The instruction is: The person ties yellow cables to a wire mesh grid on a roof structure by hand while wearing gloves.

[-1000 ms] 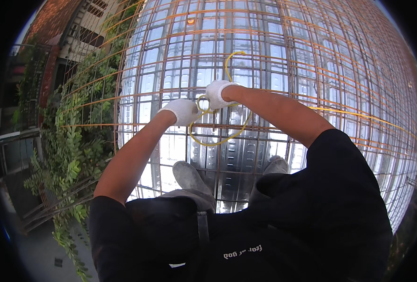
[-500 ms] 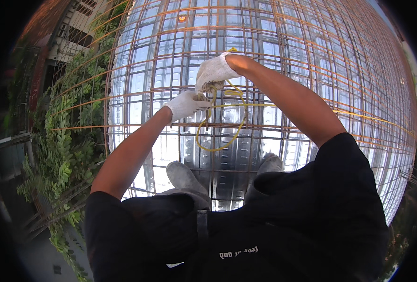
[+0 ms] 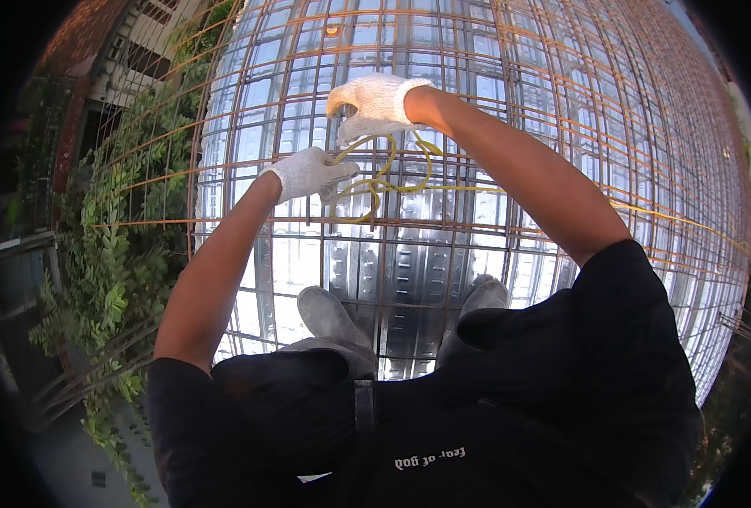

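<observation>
My left hand [image 3: 314,173], in a white knitted glove, pinches a thin yellow cord [image 3: 379,188] between thumb and fingers, just above the rebar mesh [image 3: 443,225]. Slack loops of the cord hang to the right of that hand. Farther off and slightly to the right, my gloved right hand [image 3: 377,106] is open, its curved fingers apart from the thumb with a gap between them. Cord passes close beneath its palm, where part is hidden. A long stretch of the cord runs off to the right, beneath my right forearm.
Shiny ribbed metal decking [image 3: 405,292] lies under the mesh. My grey boots [image 3: 333,317] stand on it. Leafy plants [image 3: 117,254] grow along the left edge, where loose bars [image 3: 96,372] also stick out. A small orange object [image 3: 332,31] lies far ahead.
My hands have drawn apart: the right moved away and left, its fingers opening; the left shifted a little left. The big hanging cord loop has risen and folded into smaller loops.
</observation>
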A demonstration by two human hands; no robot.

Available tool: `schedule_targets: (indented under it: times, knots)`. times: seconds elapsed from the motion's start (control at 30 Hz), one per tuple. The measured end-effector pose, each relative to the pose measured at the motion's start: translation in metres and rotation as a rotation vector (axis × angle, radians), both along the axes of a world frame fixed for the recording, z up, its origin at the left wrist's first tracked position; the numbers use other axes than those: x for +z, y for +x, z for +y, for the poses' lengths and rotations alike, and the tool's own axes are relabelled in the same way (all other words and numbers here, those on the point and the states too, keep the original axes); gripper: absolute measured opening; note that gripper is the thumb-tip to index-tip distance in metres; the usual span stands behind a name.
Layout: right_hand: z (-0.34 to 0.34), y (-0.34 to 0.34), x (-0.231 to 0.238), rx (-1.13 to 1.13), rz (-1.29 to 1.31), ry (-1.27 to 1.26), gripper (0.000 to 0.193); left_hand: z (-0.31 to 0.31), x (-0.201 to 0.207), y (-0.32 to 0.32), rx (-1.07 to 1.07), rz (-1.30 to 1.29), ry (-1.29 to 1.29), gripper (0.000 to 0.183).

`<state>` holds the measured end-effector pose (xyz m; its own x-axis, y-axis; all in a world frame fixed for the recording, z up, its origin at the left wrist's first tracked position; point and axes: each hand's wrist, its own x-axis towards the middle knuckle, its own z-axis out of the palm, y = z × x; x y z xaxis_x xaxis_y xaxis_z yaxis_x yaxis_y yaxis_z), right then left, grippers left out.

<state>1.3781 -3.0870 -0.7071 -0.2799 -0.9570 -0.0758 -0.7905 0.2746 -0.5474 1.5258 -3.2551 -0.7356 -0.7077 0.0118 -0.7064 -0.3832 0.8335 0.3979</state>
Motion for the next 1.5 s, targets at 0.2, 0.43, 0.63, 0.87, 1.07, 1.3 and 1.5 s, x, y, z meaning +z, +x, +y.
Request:
schedule_targets:
  times: [0.2,0.43,0.63,0.87,1.07,1.3,1.5]
  knots:
    - [0.04,-0.015,-0.079,-0.044,0.046,0.536,0.064,-0.089,-0.068,0.053,0.451,0.091,0.034,0.064]
    - [0.052,-0.031,-0.058,-0.272,0.046,0.448,0.031,-0.045,-0.018,0.013,0.702,0.05,0.141,0.061]
    - [0.072,0.048,-0.069,-0.014,0.127,0.514,0.042,-0.03,-0.026,0.025,0.465,0.051,-0.016,0.061]
    - [0.049,0.089,-0.134,-0.23,0.131,0.377,0.031,-0.026,-0.049,0.018,0.3,0.06,-0.02,0.065]
    - [0.022,0.097,-0.122,-0.067,0.078,0.528,0.029,-0.025,-0.029,0.014,0.367,0.045,0.083,0.058]
    - [0.013,0.073,-0.067,-0.379,-0.462,0.234,0.039,-0.033,-0.026,0.026,0.415,-0.012,0.095,0.061]
    - [0.002,0.049,0.138,-0.166,-1.111,-0.476,0.043,-0.039,-0.037,0.014,0.334,-0.022,0.184,0.067]
